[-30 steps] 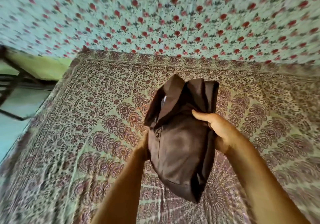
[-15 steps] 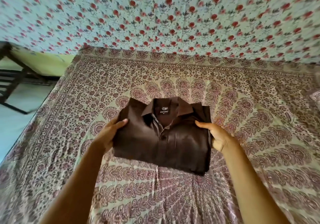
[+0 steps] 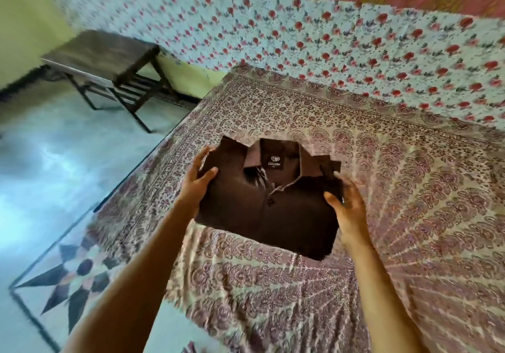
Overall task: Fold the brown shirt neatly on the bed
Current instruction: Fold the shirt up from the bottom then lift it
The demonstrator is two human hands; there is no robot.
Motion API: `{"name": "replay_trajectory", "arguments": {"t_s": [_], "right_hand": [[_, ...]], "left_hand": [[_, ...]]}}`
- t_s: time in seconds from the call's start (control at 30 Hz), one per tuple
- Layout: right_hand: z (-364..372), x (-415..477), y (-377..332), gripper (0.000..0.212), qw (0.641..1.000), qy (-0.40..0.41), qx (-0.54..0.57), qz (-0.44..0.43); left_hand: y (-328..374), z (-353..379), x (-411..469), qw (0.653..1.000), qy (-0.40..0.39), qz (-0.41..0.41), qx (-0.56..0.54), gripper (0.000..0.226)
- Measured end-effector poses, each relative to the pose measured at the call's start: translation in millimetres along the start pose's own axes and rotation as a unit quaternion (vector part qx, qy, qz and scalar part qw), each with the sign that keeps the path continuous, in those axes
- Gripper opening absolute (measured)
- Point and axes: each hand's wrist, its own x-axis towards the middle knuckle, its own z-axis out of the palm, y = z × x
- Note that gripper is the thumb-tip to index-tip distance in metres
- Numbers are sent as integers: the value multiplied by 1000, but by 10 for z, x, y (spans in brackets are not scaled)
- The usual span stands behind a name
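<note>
The brown shirt (image 3: 273,210) is folded into a compact rectangle, collar and label facing up, over the patterned bedsheet (image 3: 410,216). My left hand (image 3: 195,180) grips its left edge, thumb on top and fingers spread along the side. At the right edge my right hand (image 3: 348,207) holds on with the thumb on the cloth. Whether the shirt rests on the bed or hovers just above it I cannot tell.
A flowered cloth (image 3: 328,51) covers the wall behind the bed. A dark bench (image 3: 103,60) stands on the tiled floor (image 3: 54,188) to the left of the bed's edge.
The shirt went from hanging upright in both hands to lying flat with the collar up. The view has since swung left, showing the floor and bench; both hands keep their hold.
</note>
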Motion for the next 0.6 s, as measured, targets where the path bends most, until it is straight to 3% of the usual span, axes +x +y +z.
{"name": "replay_trajectory", "arguments": {"t_s": [0.17, 0.3, 0.6], "right_hand": [[824, -393, 84, 46, 997, -69, -29, -2], [1706, -789, 165, 57, 992, -110, -55, 8], [3466, -1606, 482, 70, 972, -158, -167, -43]], "left_hand": [[-38, -1120, -352, 994, 3, 76, 84, 48], [-100, -2133, -620, 990, 14, 73, 120, 41], [-167, -4078, -636, 976, 13, 50, 213, 65]]}}
